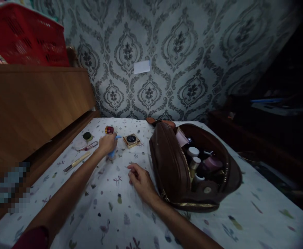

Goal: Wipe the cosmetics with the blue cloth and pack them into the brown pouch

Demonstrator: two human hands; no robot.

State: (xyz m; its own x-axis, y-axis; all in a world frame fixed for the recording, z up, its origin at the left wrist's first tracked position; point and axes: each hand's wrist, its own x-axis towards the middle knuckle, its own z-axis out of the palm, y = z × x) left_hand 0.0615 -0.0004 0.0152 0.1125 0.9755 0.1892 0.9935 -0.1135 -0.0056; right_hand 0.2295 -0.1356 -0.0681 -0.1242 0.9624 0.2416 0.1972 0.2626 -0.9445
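Note:
My left hand point(107, 144) is closed around a light-blue thing point(111, 154) whose ends show above and below the fingers; its kind is hidden. Just beyond that hand stands a small red and gold jar point(109, 129). A gold compact with a black round lid mark point(131, 139) lies to its right. Loosely curled, my right hand point(142, 181) rests by the sheet, thumb and finger apart, holding nothing. Beside it sits a brown makeup bag point(168, 162), unzipped, with white-capped bottles point(193, 151) and a pink item point(212, 163) inside.
A dark-lidded jar point(87, 136), a clear pink-edged item point(91, 146) and a makeup brush point(77, 162) lie at left on the patterned sheet point(120, 218). A wooden cabinet point(37, 100) bearing a red basket point(29, 38) borders the left; dark furniture borders the right.

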